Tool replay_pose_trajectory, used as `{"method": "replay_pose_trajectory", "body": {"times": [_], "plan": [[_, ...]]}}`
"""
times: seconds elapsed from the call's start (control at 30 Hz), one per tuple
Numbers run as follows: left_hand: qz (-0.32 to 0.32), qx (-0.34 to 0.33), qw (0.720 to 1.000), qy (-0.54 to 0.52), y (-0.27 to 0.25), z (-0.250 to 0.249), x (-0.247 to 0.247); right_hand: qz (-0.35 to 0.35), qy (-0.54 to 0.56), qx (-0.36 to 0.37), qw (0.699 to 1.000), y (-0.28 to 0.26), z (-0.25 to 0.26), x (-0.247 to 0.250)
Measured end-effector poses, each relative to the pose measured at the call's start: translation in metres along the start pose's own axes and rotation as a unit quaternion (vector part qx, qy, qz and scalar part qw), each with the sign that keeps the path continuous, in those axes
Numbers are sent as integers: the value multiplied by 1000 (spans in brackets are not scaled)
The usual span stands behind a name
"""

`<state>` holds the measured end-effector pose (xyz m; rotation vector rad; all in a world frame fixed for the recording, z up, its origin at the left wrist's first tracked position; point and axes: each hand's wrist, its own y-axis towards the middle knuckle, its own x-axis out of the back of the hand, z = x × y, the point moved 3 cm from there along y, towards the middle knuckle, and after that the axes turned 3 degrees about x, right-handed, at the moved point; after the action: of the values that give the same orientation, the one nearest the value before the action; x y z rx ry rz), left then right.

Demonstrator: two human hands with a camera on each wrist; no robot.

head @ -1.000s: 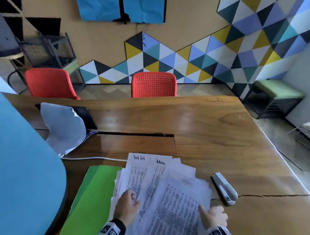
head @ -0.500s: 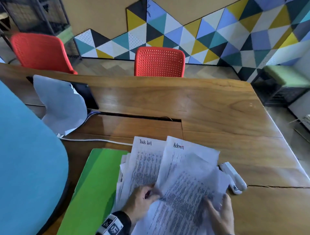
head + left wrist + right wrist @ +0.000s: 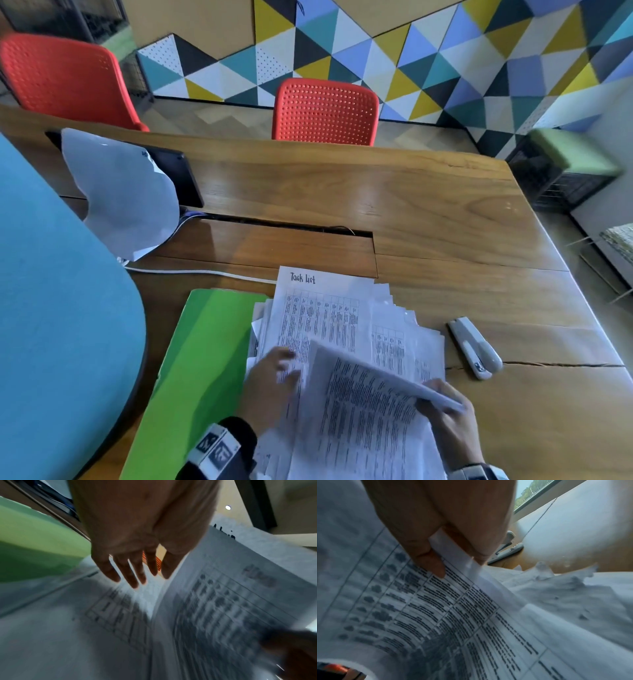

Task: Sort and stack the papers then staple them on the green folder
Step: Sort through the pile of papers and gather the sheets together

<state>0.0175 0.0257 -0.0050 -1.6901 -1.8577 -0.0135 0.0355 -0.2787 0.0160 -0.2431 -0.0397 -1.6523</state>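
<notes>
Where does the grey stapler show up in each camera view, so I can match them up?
Head view: the light grey stapler lies on the wooden table, right of the spread printed papers.
Left wrist view: not in it.
Right wrist view: the stapler peeks out just past the right hand, upper middle.
Shared landmark: the curled printed sheet that the right hand pinches, seen in all three views.

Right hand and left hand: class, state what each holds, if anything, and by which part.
The right hand pinches a printed sheet by its right edge, lifting it. The left hand holds nothing; its straight fingers hover over the paper pile.
</notes>
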Motion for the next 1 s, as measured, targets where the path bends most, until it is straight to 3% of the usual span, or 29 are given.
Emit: {"method": "replay_pose_trajectory", "body": {"times": [0.07,0.13,0.3,0.4,0.5,0.7,0.77,0.9,1.0], "plan": [[-112,3,994,6,18,4,16,15,18,-29,999,-7,-6,-3],[-133,22,991,16,39,5,25,0,14,-82,997,-11,-23,0],[-85,65,992,70,66,-3,19,50,-106,-181,977,-12,-46,-9],[1,71,996,62,60,0,9,18,-71,-229,971,-4,-53,-13],[77,33,994,63,47,7,-3,8,2,-224,975,1,-53,-21],[119,-15,992,25,15,-12,-17,24,68,-270,960,5,-49,-14],[91,-21,995,16,13,-10,-12,-3,71,-248,966,6,-56,-1],[-88,52,995,6,26,4,9,-33,108,-204,973,-1,-68,19],[-93,31,995,22,29,0,10,-11,132,-184,974,-7,-60,19]]}}
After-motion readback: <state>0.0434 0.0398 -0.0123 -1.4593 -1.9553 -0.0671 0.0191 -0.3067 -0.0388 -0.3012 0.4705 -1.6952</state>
